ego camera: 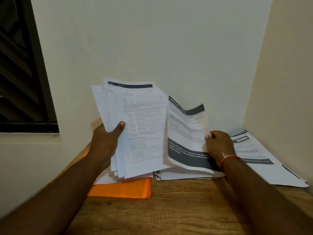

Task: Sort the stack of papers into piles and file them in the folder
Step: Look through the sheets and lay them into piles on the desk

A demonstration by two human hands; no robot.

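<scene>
The print on every sheet is too blurred to read; only dark header bars and grey blocks of text can be made out. The orange folder (123, 189) lies flat on the wooden table (169, 209), at the near left, and its far part is covered by loose sheets and by the raised stack, so its full outline cannot be seen. The fingers of both hands are hidden behind paper (only the thumbs show on the near faces).

The left hand (105, 141) holds the stack of papers (140, 129) upright above the table, clamped at the stack's left edge: thumb pressed on the front sheet, fingers out of sight behind. The sheets in the stack are fanned and uneven at the top and bottom edges. The stack's lower edge hangs just above the folder and the loose sheets there.

The right hand (218, 145) pinches a single sheet (184, 138) at its right edge, thumb in front. This sheet carries a dark bar at the top and a wide dark band near the bottom; it is bowed and blurred, and its left edge stands just beside the stack's right edge. Whether the two touch cannot be told. A red thread band (227, 159) circles the right wrist.

A flat pile of papers (183, 175) lies on the table under the single sheet, largely hidden by it. A second pile (264, 160) lies farther right, against the wall corner, partly covered by the right forearm.

At the far left a dark window (22, 73) is cut off by the frame edge.
</scene>
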